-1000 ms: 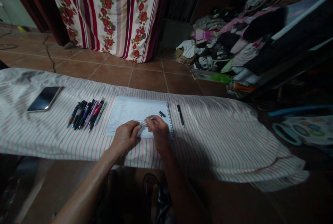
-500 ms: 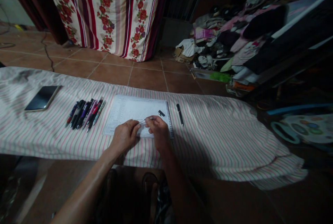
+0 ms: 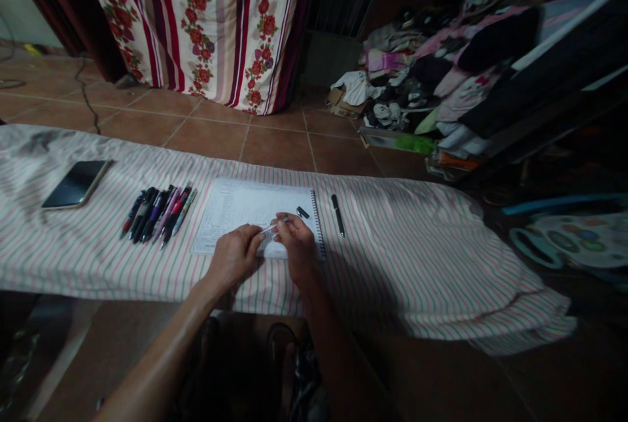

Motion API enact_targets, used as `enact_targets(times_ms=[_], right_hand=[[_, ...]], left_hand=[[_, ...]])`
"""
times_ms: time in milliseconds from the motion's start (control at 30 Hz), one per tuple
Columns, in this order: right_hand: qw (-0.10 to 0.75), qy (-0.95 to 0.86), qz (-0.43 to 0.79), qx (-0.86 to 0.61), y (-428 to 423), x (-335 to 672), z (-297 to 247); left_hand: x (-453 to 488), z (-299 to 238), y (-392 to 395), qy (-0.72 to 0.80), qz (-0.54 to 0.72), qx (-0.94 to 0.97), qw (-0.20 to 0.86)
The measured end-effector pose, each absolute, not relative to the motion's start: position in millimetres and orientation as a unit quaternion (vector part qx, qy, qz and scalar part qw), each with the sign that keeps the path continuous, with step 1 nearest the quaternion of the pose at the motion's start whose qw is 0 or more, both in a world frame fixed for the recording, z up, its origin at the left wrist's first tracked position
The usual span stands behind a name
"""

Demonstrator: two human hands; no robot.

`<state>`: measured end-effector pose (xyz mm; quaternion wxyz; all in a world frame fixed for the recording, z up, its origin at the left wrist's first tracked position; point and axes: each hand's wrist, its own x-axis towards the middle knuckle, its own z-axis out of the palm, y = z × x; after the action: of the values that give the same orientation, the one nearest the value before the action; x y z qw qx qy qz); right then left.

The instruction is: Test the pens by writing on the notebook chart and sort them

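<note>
Over the lower part of a spiral notebook [image 3: 245,203], my left hand [image 3: 235,250] and my right hand [image 3: 297,242] face each other. Between them runs a thin, clear-looking pen [image 3: 268,228], pinched at its left end by my left fingers and at its right end by my right fingers. Its tips are hidden in the grips. Just beyond my right fingertips a small black pen cap [image 3: 303,212] lies on the page. To the right of the spiral binding rests a black pen [image 3: 338,216], apart from both hands.
Several pens [image 3: 157,212] lie side by side left of the notebook. Farther left is a dark-screened phone [image 3: 77,184]. A striped cloth [image 3: 417,245] covers the long surface. Beyond are a floral curtain [image 3: 226,29], tiled floor [image 3: 279,140] and a heap of clothes [image 3: 417,69].
My right fingers have shifted slightly up along the pen, and a little more of it shows between the hands. The view has moved slightly; the other things lie as before.
</note>
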<state>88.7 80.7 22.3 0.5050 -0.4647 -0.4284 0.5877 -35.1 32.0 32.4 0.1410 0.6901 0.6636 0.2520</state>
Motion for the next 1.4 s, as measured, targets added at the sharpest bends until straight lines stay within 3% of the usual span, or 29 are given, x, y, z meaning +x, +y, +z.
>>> enact_targets(times_ms=[267, 667, 1000, 1200, 1400], right_hand=[[0.463, -0.451, 0.575, -0.502, 79, 93, 24], [0.5, -0.454, 0.58, -0.456, 84, 94, 13], [0.459, -0.439, 0.579, -0.511, 79, 93, 24], [0.524, -0.391, 0.571, -0.497, 87, 102, 19], [0.534, -0.392, 0.559, -0.498, 91, 105, 16]], left_hand=[[-34, 27, 31, 0.663, 0.245, 0.698, 0.117], [-33, 33, 33, 0.65, 0.243, 0.702, 0.161], [-32, 30, 32, 0.665, 0.205, 0.71, 0.107], [-36, 31, 32, 0.671, 0.23, 0.693, 0.128], [-37, 26, 33, 0.664, 0.261, 0.688, 0.129]])
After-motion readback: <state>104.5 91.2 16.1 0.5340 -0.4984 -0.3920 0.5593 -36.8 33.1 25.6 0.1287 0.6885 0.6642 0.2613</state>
